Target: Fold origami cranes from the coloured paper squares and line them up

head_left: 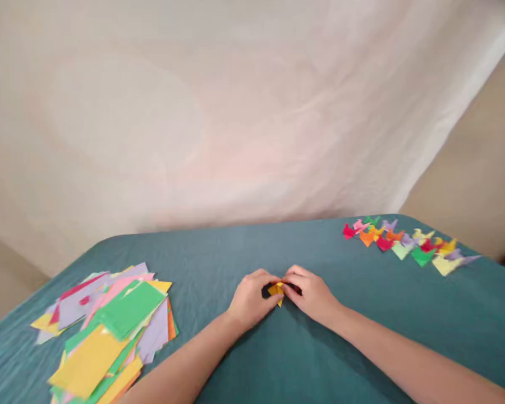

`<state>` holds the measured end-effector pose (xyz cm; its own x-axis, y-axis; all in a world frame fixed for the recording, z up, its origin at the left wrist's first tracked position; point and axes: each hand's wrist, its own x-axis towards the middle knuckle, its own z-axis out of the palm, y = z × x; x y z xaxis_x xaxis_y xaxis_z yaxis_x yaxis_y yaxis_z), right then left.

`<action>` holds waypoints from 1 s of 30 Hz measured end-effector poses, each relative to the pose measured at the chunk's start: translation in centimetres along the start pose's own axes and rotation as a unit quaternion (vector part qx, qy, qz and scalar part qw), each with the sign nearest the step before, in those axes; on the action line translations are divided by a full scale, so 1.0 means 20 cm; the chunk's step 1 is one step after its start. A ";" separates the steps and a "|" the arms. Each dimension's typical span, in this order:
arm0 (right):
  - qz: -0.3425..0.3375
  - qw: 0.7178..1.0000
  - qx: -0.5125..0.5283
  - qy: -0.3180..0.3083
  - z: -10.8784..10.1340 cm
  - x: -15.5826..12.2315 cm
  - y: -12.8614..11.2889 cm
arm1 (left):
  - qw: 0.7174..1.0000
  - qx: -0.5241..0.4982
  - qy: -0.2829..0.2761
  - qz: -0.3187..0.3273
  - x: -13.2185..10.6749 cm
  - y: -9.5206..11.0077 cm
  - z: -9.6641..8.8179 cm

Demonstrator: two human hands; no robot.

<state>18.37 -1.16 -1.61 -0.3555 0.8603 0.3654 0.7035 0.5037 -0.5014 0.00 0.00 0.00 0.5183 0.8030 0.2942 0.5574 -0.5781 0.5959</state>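
Near the middle of the table, a small folded piece of yellow paper [279,289] is pinched between my two hands. My left hand [255,297] grips its left side with thumb and fingertips. From the other side my right hand [311,293] holds it, also between thumb and fingers. The fingertips of both hands nearly meet at its top edge. A pointed corner of the paper sticks out below the thumbs; the rest is partly hidden by the fingers, so its exact folded shape cannot be made out.
At the left lies a loose, overlapping pile of coloured paper sheets [130,308]. Several small folded paper birds [423,256] stand in rows at the far right. A teal cloth covers the table [219,252], and a pale sheet [235,112] hangs behind it.
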 end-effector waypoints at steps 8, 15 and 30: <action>-0.037 0.999 -0.024 0.004 -0.01 -0.02 0.00 | 1.000 0.020 0.006 0.023 -0.01 0.01 -0.01; -0.051 0.998 -0.041 0.007 -0.02 -0.01 -0.01 | 0.993 0.113 -0.001 0.040 -0.03 0.04 -0.01; -0.071 0.994 -0.084 0.011 -0.01 -0.02 -0.01 | 0.983 0.149 -0.005 0.104 -0.02 0.01 0.00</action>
<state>18.55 -1.52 -1.42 -0.4462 0.7785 0.4415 0.7409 0.5980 -0.3057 -0.23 -0.44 0.01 0.6465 0.6626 0.3781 0.6035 -0.7474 0.2777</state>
